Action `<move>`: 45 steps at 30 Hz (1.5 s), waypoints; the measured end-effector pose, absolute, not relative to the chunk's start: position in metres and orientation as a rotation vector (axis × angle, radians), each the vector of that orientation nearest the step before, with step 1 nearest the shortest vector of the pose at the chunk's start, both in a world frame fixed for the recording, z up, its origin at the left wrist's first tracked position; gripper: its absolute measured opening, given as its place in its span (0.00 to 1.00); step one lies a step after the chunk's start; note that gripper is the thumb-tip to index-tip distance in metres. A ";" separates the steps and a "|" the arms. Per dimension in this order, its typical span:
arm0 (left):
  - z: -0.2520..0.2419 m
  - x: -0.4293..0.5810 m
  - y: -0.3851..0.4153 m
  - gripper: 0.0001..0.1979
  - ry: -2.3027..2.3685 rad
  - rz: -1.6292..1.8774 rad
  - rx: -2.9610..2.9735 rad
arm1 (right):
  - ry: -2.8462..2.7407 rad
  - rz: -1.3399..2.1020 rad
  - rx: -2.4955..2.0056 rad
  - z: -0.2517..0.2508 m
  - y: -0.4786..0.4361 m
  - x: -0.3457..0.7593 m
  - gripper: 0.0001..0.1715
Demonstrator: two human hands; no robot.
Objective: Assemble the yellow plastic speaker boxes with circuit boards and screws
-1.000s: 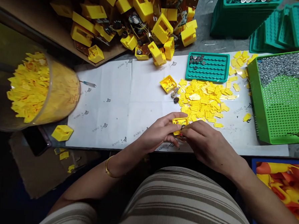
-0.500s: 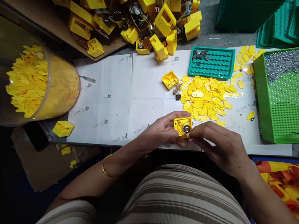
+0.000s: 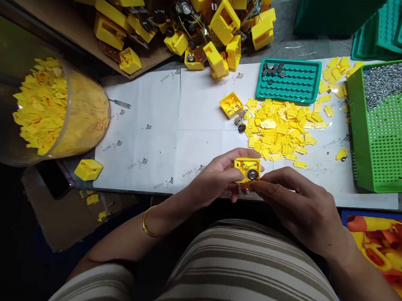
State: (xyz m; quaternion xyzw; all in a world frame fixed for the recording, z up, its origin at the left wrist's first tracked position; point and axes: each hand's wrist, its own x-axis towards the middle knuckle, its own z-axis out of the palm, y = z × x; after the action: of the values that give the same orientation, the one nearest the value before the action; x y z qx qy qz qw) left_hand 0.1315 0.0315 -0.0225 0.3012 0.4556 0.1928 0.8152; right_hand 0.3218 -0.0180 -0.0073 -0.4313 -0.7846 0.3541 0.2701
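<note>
I find the open-faced yellow housing, near-square with no clear long axis, held near the front edge of the surface, the grip of the left hand closed on its left side. The right hand is just beside its lower right corner, fingertips together at a small reddish part; I cannot tell whether that grip has hold of it. Beyond lies a heap of yellow tabs.

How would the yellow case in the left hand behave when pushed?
The yellow case is probably stiff, given its moulded walls. Its boxy shape should slide, not roll. The round metallic part inside may make one side heavier.
</note>
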 end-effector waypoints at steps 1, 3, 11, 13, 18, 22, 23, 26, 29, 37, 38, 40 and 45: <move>-0.023 0.132 0.032 0.20 0.971 0.408 0.656 | -2.119 0.964 -1.166 -0.007 -0.018 0.322 0.20; -0.024 0.133 0.032 0.20 0.993 0.391 0.703 | -2.138 0.991 -1.173 -0.007 -0.019 0.321 0.20; -0.028 0.134 0.029 0.18 0.986 0.328 0.741 | -2.084 1.006 -1.233 -0.010 -0.020 0.316 0.17; -0.029 0.130 0.029 0.22 0.884 0.324 0.684 | -1.987 0.981 -1.280 -0.012 -0.018 0.317 0.12; -0.033 0.118 0.029 0.27 0.715 0.292 0.613 | -1.919 1.016 -1.245 -0.015 -0.016 0.322 0.08; -0.032 0.120 0.027 0.26 0.710 0.292 0.690 | -1.861 1.022 -1.264 -0.016 -0.018 0.323 0.08; -0.030 0.121 0.026 0.26 0.734 0.304 0.715 | -1.833 1.024 -1.280 -0.017 -0.019 0.323 0.07; -0.024 0.126 0.023 0.26 0.835 0.338 0.802 | -1.734 1.049 -1.322 -0.019 -0.020 0.322 0.07; -0.022 0.128 0.021 0.26 0.875 0.344 0.869 | -1.694 1.071 -1.335 -0.021 -0.018 0.321 0.08; -0.025 0.126 0.020 0.27 0.814 0.335 0.825 | -1.790 1.080 -1.337 -0.021 -0.010 0.323 0.05; -0.025 0.126 0.020 0.27 0.806 0.333 0.817 | -1.800 1.087 -1.341 -0.021 -0.009 0.323 0.05; -0.025 0.127 0.020 0.28 0.800 0.321 0.805 | -1.819 1.100 -1.348 -0.020 -0.007 0.322 0.04; -0.027 0.129 0.021 0.27 0.817 0.300 0.797 | -1.869 1.105 -1.372 -0.019 -0.002 0.322 0.05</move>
State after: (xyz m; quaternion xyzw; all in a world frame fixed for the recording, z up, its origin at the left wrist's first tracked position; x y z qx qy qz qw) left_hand 0.1291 0.0208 -0.0275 0.3759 0.3850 0.1417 0.8309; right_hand 0.3216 -0.0023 -0.0194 -0.5125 -0.6979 0.4128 0.2827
